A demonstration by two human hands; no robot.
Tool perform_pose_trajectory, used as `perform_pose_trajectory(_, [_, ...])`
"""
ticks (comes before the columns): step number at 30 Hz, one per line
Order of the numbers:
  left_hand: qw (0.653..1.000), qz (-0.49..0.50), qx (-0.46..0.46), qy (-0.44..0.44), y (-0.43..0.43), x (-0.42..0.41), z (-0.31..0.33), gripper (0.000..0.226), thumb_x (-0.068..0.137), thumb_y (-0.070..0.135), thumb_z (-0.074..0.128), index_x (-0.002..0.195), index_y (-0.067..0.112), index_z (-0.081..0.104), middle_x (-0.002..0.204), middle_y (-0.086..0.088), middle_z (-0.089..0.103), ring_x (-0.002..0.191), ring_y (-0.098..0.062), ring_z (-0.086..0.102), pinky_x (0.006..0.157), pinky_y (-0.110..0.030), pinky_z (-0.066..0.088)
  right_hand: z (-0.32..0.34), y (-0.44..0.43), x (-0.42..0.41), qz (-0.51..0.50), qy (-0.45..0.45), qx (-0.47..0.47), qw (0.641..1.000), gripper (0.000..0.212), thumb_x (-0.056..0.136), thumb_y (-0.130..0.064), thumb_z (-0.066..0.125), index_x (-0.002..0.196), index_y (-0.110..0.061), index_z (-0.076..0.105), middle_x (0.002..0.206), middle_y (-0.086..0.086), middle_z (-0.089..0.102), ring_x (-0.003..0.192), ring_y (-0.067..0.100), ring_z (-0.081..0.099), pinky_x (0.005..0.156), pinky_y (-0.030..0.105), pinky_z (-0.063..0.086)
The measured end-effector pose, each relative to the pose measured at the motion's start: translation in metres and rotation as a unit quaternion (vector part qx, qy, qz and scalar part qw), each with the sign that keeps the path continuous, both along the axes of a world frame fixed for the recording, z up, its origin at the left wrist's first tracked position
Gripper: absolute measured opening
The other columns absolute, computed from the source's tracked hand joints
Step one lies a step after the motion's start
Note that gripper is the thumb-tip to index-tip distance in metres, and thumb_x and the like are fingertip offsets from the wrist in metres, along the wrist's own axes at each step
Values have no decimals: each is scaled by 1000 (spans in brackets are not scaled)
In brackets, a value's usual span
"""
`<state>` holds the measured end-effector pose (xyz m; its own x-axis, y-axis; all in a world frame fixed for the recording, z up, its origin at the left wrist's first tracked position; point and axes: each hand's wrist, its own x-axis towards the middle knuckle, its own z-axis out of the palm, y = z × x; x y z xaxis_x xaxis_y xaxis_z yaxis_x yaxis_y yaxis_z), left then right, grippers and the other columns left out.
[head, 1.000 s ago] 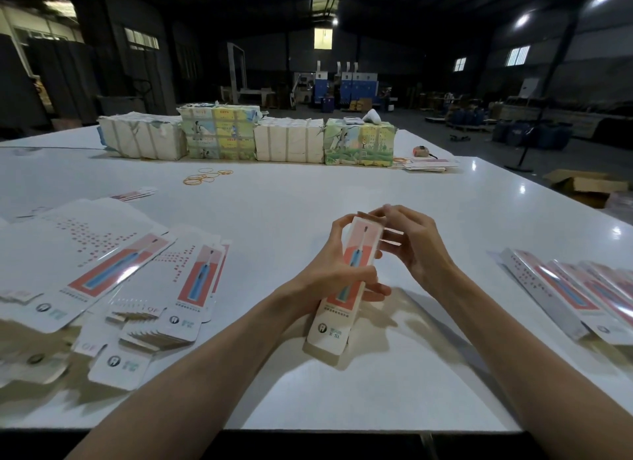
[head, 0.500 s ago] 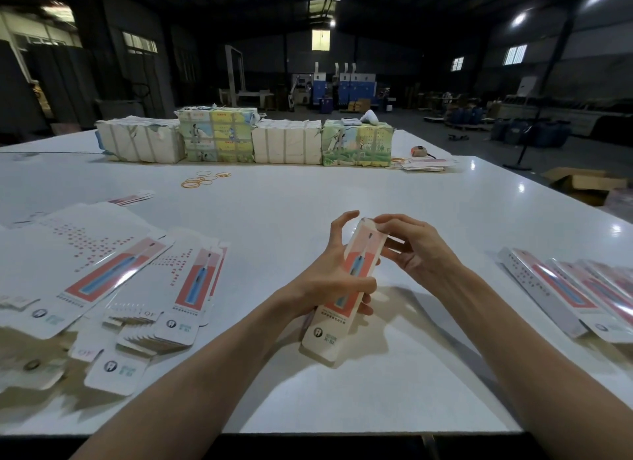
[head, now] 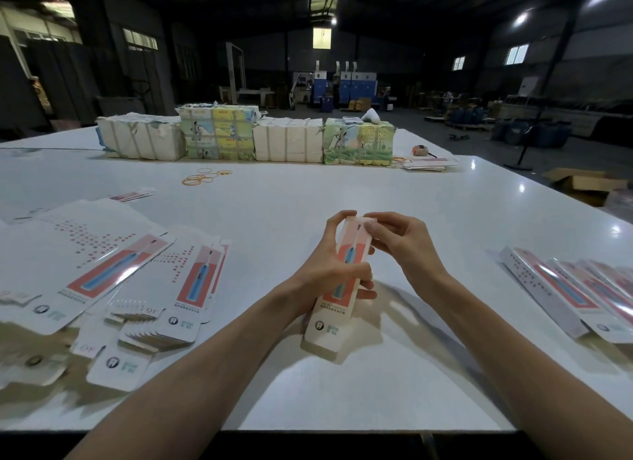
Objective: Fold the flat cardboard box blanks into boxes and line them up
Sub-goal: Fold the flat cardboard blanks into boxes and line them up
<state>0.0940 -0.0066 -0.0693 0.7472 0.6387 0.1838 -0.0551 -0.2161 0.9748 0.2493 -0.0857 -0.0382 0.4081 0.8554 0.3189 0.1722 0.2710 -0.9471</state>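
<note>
I hold a long, narrow white and coral box point(head: 327, 326) with a toothbrush picture, tilted over the middle of the white table point(head: 342, 192). My left hand point(head: 329, 264) wraps around its middle. My right hand point(head: 400, 244) pinches its far top end, fingers pressed on the end flap. To the left lies a fanned pile of flat box blanks point(head: 113, 281). Several folded boxes point(head: 579, 292) lie side by side in a row at the right edge.
Wrapped bundles of stock point(head: 246, 137) stand in a line across the far side of the table. Rubber bands point(head: 205, 177) lie in front of them, and a tape measure point(head: 419, 149) with a few loose blanks sits at the far right. An open carton point(head: 585, 185) is on the floor.
The box has risen slightly and tilted more upright. My right fingers have moved from beside the top end onto its flap and press it down.
</note>
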Motion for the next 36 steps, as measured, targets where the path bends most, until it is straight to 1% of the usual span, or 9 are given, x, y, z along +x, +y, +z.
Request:
perform_pose_trajectory(10, [999,8,9,-33,-10,1,1,97,85,4,83,141,61,28,124,-3,58,92,-21,77,68,-31,64,-2,-4,-2,-18,-47,38,998,19,103,-14,64,115,-4,76,107,9,79,98,25,77,89,40,63])
perform_pose_trajectory(16, [996,42,-27,-70,-6,-3,4,99,83,15,85,153,48,24,125,-4,60,80,-22,77,67,-30,62,-14,0,-16,29,-167,15,985,45,110,-22,52,154,-25,43,148,-2,51,131,12,57,96,26,59])
perform_pose_trajectory(19, [984,58,-104,-136,-10,0,4,89,80,20,67,156,42,24,121,-4,65,82,-22,77,69,-34,63,-15,0,-21,-38,-249,26,967,32,109,-30,52,141,-26,57,133,-2,50,120,13,61,80,13,58])
perform_pose_trajectory(21, [964,58,-171,-193,-12,1,7,83,86,21,58,159,39,23,128,-12,65,98,-29,77,80,-47,65,-16,-1,-24,-43,-300,0,953,36,109,-42,50,139,-24,61,123,-3,50,113,9,59,81,14,54])
perform_pose_trajectory(24, [945,28,-243,-218,-11,-2,10,71,106,31,56,164,39,17,147,-18,56,123,-36,68,106,-58,54,-20,-3,-30,-15,-399,-60,915,60,101,-64,49,150,-30,47,130,-4,43,112,5,51,92,17,46])
perform_pose_trajectory(27, [954,-12,-253,-163,-12,-4,12,83,99,60,51,167,20,24,157,-21,49,137,-38,58,115,-54,48,-23,-6,-30,5,-427,-91,900,74,99,-50,63,159,-22,29,138,0,39,113,15,55,90,17,49])
perform_pose_trajectory(29, [969,-23,-215,-121,-14,-2,12,85,95,70,45,164,22,33,153,-19,54,134,-34,61,112,-48,51,-20,-11,-23,-6,-430,-89,898,73,101,-42,64,160,-18,28,145,3,41,115,17,58,94,22,51])
perform_pose_trajectory(32, [984,1,-164,-68,-14,-1,5,79,95,66,59,161,33,30,135,-6,70,118,-25,72,101,-38,59,-13,-21,-7,-60,-462,-90,880,64,101,-33,64,155,-13,35,149,9,47,119,25,60,97,31,52])
perform_pose_trajectory(36, [998,-37,-43,2,-11,-4,-5,33,104,44,61,121,19,74,96,-4,72,84,-18,71,76,-24,56,-7,-44,30,-153,-460,-177,856,63,96,-35,72,147,-17,41,147,8,50,114,26,61,92,38,56])
